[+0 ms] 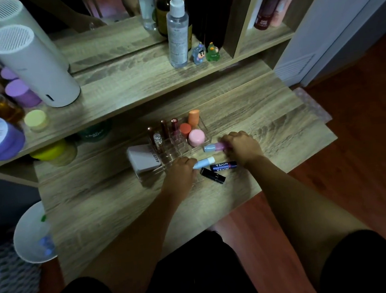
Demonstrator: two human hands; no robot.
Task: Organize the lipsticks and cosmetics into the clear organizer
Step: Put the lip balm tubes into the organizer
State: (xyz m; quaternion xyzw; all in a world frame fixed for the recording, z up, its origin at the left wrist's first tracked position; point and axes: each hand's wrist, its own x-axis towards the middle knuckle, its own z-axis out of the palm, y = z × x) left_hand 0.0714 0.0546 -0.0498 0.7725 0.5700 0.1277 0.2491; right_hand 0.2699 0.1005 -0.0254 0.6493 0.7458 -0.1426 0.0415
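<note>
Organizer, clear plastic, compartmented (198, 143), centre frame on wooden desk (98, 201), holding upright lipsticks. Left hand (182, 170) curled on pale blue tube (204, 163). Right hand (241, 146) closed around pink-and-blue tube (214, 147) beside organizer.

One cam only, worn on the person's head, wide-angle w/ bent edges. It looks fwd and steeply down over both forearms onto the wooden desk (103, 201), shelf and mirror at frame top, lap and floor at bottom. Hands sit mid-frame, fairly close. No 2nd view to overlap.
</note>
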